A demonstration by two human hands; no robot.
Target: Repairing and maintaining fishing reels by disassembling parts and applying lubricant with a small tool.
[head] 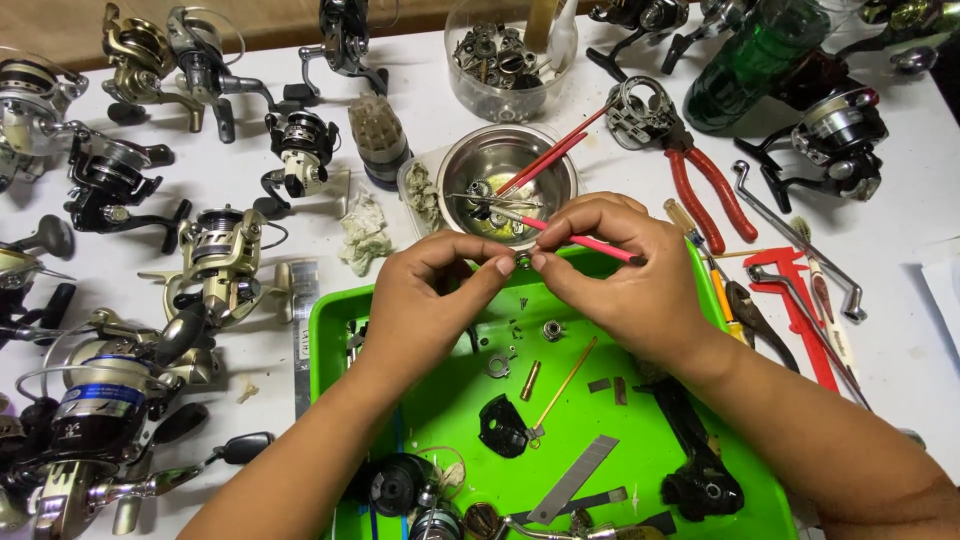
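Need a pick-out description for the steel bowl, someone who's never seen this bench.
Start at the green tray at the front of the white table. Just past its far edge, behind the left hand and right hand, sits the steel bowl. It is round, shiny and shallow with red sticks leaning in it, unlike the clear plastic tub of parts behind it.

Tiny part (523,260) between fingers (500,268) indistinct

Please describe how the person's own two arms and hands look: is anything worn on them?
Both the left hand and the right hand are bare: no gloves, and no rings, watch or bracelet that I can see. Both forearms are uncovered too, with no sleeve in view up to the picture's edge. The fingernails are short.
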